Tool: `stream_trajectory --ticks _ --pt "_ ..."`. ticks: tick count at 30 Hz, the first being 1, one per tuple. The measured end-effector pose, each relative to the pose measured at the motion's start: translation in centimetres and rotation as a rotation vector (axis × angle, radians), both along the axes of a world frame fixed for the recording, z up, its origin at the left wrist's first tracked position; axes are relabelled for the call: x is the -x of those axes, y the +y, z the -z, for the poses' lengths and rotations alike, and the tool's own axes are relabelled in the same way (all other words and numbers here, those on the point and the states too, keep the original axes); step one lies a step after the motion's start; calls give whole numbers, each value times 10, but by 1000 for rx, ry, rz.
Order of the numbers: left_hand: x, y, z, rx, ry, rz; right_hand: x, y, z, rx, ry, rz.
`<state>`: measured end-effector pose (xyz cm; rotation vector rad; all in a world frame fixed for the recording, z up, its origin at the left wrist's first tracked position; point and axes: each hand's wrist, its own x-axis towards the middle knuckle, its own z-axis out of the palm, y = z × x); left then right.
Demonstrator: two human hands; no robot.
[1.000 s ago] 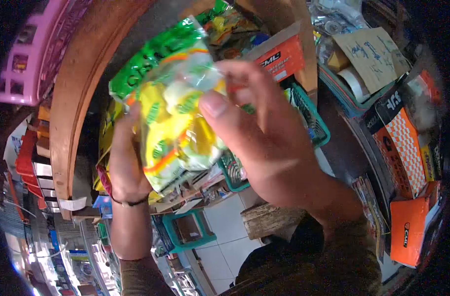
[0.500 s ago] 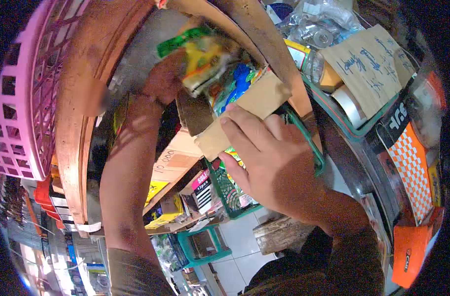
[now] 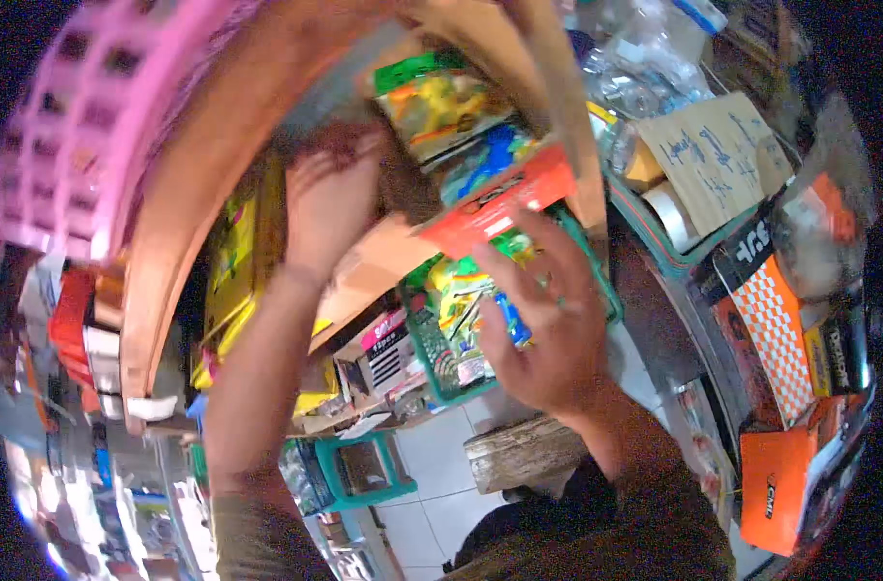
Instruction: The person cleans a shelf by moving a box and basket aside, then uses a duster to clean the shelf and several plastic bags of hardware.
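Observation:
A cardboard box [image 3: 378,257] holds plastic packets, among them a green-topped yellow packet [image 3: 446,107] and a blue item [image 3: 490,165] under clear plastic. My left hand [image 3: 335,194] is beside the left side of this box, its fingers bent and smeared by motion. Along the box's near right edge runs a red printed flap [image 3: 504,203]. My right hand [image 3: 553,334] has its fingers apart, the fingertips right at this flap. Below them, a green basket [image 3: 461,395] holds more yellow and green packets [image 3: 461,290].
Wooden shelf boards [image 3: 185,232] curve around the box, with a pink basket [image 3: 102,116] at upper left. To the right are a lettered cardboard piece [image 3: 712,160] and an orange box [image 3: 778,489]. A green stool [image 3: 402,470] and a log [image 3: 519,453] are on the tiled floor.
The yellow packet that was in my left hand is now in the box, and that hand has moved down. The flap under my right hand now shows its red side; the right fingers have spread.

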<state>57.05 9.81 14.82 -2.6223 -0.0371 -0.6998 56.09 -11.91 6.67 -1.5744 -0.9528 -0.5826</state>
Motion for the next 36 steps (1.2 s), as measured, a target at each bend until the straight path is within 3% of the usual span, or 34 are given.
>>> stream_trajectory --ticks 1,2,3,5,7,8,10,12,13,14,16,17,18,20,22,24,26,29,30,31,34,35,36 --pt "39 -42 -14 586 -136 50 19 0 3 -57 29 -38" --pt "79 -54 -15 638 -160 117 38 3 5 -113 61 -80" --pt "120 -55 -18 526 -178 172 56 11 9 -112 113 -201" --pt "204 -54 -28 518 -190 68 95 33 11 -93 157 -369" --pt "285 -46 -23 645 -266 -82 134 62 6 145 580 -745" --pt "327 -45 -14 672 -304 -201 152 79 7 174 566 -771" --pt "398 -49 4 788 -413 -433 179 121 6 241 848 -1101" --pt "458 -59 28 947 -557 -667 190 173 -4 397 1009 -1081" --pt "485 -65 42 985 -605 -786 195 187 -25 418 1225 -1074" --pt "508 -71 54 1048 -632 -759 197 200 -45 440 1438 -1055" --pt "548 -87 87 1118 -674 -738 193 233 -57 325 1637 -1248" --pt "564 -93 106 1268 -775 -745 193 246 -65 209 1703 -1308" --pt "571 -96 116 1420 -871 -748 192 262 -62 149 1650 -1354" --pt "560 -102 110 1477 -865 -805 196 269 -52 83 1512 -1559" --pt "543 -101 101 1542 -826 -865 203 237 -32 225 1463 -1685" --pt "517 -91 99 1683 -771 -795 217 180 -4 173 1523 -1722" --pt "492 -74 104 1757 -556 -651 220 133 33 403 1441 -1673" --pt "430 -60 106 2016 -502 -190 220 75 73 440 1494 -1465" --pt "413 -49 112 2106 -439 -9 216 69 81 586 1377 -1509" --pt "389 -49 107 2070 -467 10 211 67 82 727 1239 -1557" --pt "349 -48 106 2039 -555 90 198 70 63 732 1216 -1519" --pt "337 -46 101 2010 -551 67 193 72 55 630 868 -1389" --pt "328 -46 98 1981 -546 39 187 71 46 615 867 -1380"
